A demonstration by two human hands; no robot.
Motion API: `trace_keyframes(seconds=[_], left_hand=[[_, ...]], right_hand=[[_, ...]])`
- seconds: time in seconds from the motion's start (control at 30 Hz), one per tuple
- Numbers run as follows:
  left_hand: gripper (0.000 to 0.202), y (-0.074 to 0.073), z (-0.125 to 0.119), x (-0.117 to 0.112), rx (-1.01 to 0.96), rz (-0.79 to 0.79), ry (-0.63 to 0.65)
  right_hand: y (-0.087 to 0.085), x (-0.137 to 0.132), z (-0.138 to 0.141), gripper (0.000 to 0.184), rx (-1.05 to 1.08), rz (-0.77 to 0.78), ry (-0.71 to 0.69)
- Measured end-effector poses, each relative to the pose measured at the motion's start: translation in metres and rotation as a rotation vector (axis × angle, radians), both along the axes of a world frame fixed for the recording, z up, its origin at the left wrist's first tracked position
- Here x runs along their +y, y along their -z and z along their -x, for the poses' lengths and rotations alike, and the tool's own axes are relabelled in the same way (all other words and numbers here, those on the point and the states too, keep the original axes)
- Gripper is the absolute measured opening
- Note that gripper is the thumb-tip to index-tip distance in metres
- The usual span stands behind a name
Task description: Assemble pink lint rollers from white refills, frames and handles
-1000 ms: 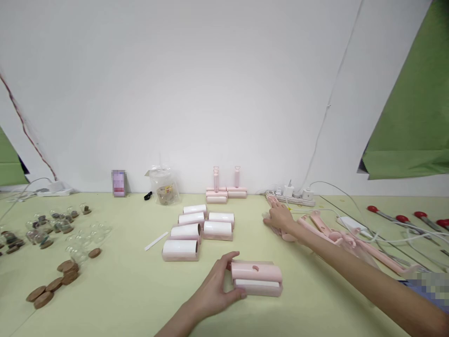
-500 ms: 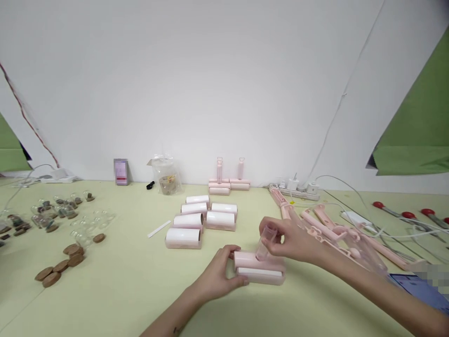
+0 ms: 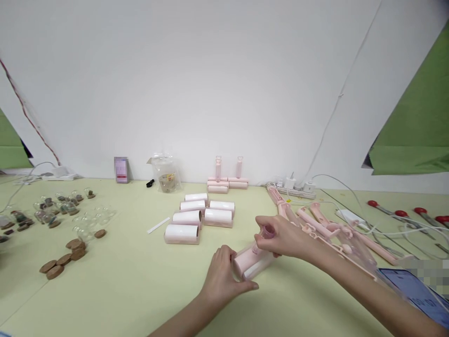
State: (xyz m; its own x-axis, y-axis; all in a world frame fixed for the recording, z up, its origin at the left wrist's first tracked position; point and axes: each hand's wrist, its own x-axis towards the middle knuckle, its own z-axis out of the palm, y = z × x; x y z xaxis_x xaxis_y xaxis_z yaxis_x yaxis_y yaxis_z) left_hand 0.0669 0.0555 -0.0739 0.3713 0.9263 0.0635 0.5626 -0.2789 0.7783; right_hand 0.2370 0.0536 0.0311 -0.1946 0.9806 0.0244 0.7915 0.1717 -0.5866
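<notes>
A pink lint-roller head (image 3: 250, 263) with a white roll inside lies on the yellow-green table (image 3: 133, 281) in front of me, turned at an angle. My left hand (image 3: 224, 278) is closed round its near end. My right hand (image 3: 284, 236) is closed on a short pink handle piece (image 3: 265, 232) whose lower end meets the top of the roller head. Several white rolls in pink holders (image 3: 199, 217) lie just behind.
A pile of long pink handles (image 3: 326, 229) lies at my right, with a power strip (image 3: 291, 189) and cables behind. Two assembled rollers (image 3: 228, 180) stand by the wall. Small glass bottles (image 3: 52, 213) and cork stoppers (image 3: 63, 257) lie at left. A phone (image 3: 417, 292) lies near right.
My right hand came back from the handle pile with a short pink piece and brought it onto the roller head. My left hand has turned the head to an angle.
</notes>
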Motion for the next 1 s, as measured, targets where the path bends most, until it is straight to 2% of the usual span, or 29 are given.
trace_keyframes(seconds=[0.17,0.33,0.43,0.57,0.63,0.73,0.8,0.9,0.93,1.0], left_hand=[[0.038,-0.001,0.004,0.002,-0.034,-0.041,0.072],[0.039,-0.002,0.007,0.008,-0.089,-0.049,0.123],[0.043,-0.001,0.003,0.004,-0.023,-0.046,0.043],[0.063,0.002,-0.01,-0.009,0.11,-0.036,-0.062],[0.059,0.003,-0.015,-0.015,0.132,-0.067,-0.06],[0.04,0.002,-0.016,-0.016,0.158,-0.136,-0.06],[0.032,-0.002,-0.009,-0.013,0.15,-0.149,-0.029],[0.037,-0.01,0.011,-0.004,0.071,-0.092,0.108],[0.039,-0.013,0.018,-0.001,0.05,-0.067,0.16],[0.043,-0.019,0.032,0.005,0.039,-0.018,0.235]], right_hand=[[0.002,0.018,0.001,0.026,0.042,0.106,0.014],[0.008,0.018,0.004,0.023,0.065,0.088,0.101],[0.012,0.011,0.005,0.021,0.078,0.059,0.149],[0.019,0.005,0.006,0.022,0.085,0.042,0.196],[0.021,0.004,0.009,0.024,0.092,0.028,0.212],[0.018,0.0,0.01,0.025,0.114,0.019,0.2],[0.012,-0.003,0.001,0.024,0.154,0.081,0.123],[0.002,-0.008,-0.033,0.025,0.293,0.196,0.023],[0.0,-0.009,-0.05,0.029,0.312,0.177,0.04],[-0.002,-0.01,-0.085,0.033,0.218,0.035,0.149]])
